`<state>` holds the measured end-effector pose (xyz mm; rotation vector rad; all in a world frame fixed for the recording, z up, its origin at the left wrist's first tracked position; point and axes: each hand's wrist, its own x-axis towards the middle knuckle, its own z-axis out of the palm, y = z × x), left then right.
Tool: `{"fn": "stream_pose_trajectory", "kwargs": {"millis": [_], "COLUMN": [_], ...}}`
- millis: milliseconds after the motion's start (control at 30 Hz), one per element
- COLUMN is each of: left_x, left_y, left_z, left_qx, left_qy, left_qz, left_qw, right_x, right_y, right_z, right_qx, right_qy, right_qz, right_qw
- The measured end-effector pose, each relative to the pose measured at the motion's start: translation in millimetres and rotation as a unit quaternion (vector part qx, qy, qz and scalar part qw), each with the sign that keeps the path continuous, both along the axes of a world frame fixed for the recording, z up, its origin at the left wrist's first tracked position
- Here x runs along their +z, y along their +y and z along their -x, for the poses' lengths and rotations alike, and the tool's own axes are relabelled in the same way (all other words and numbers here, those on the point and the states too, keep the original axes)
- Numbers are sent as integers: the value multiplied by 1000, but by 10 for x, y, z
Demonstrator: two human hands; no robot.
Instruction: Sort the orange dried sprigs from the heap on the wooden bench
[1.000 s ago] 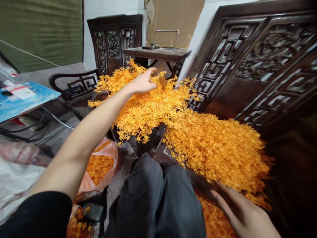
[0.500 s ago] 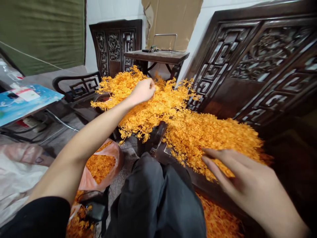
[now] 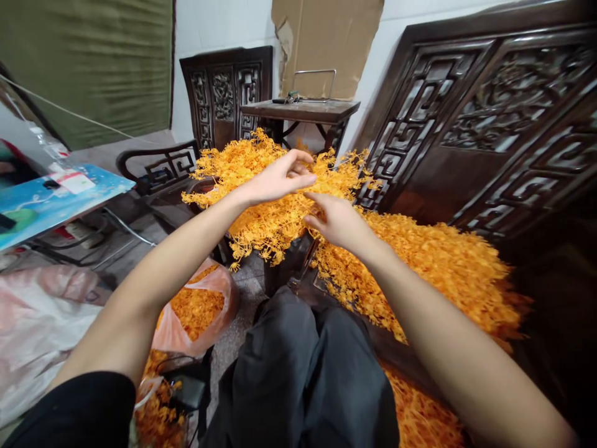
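Observation:
A heap of orange artificial flower sprigs (image 3: 261, 230) rises in front of me, with thin stems sticking out at its edges. Over this heap is my left hand (image 3: 284, 177), its fingers loosely bent and apart, nothing visible in them. My right hand (image 3: 338, 221) is just below and to the right of it, thumb and forefinger parted at the heap's right side. Beyond the right forearm, a second pile of orange flowers (image 3: 448, 261) lies on the dark wooden bench (image 3: 373, 323).
A pink plastic bag (image 3: 224, 311) of orange pieces stands on the floor at left. More pieces (image 3: 420, 410) lie below the bench. A blue-topped table (image 3: 107, 183) with a bottle is at far left. A dark side table (image 3: 303, 112) and carved chair back (image 3: 228, 93) stand behind.
My right hand has moved left and forward from the right pile to beside my left hand. The left hand's fingers have opened from a closed shape. The view has shifted slightly.

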<state>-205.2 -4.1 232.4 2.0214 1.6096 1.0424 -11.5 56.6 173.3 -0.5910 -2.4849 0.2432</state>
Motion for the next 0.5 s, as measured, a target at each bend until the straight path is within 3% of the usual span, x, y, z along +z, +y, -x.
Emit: {"fn": "stream_pose_trajectory", "kwargs": {"millis": [100,267,500], "left_x": [-194,-592,-746], "left_y": [-136,-130,7], "left_z": [258,667,921], "left_qx": [-45,-23,-2], "left_qy": [112,238,248], "left_qz": [17,118,68], "left_qw": [993,964,966], "right_x": [28,146,294], "right_y": [6,-188,-466], "right_z": [-43,-310,-654], "right_qx": [-30,-76,-131], "right_qy": [58,228,346], "right_qz": [-2,-6,-32], "right_qw": [998,971,928]}}
